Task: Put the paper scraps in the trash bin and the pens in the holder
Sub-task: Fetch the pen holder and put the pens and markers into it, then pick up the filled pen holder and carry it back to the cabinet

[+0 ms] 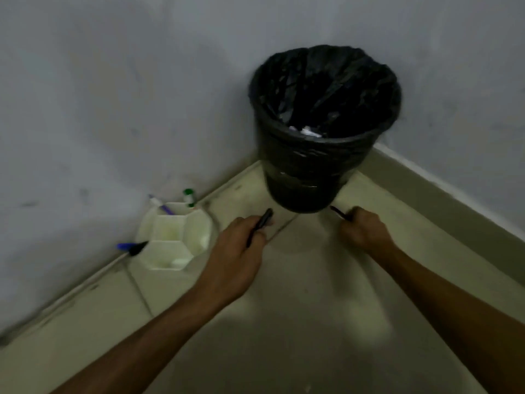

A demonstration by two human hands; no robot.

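Reaching forward and down, both forearms stretched over the floor (pixel 298 322) toward the corner. Left hand (pixel 237 251) knuckles up, fingers (pixel 257 233) curled round a black pen (pixel 260 225), tip aimed at the bin (pixel 312 172). Right hand (pixel 365 230) fisted round another dark pen (pixel 339 212), just beside the bin's base. White scraps (pixel 308 131) inside the bin. Holder (pixel 173 240) left by the wall (pixel 85 109), a few pens (pixel 162 207) poking out.
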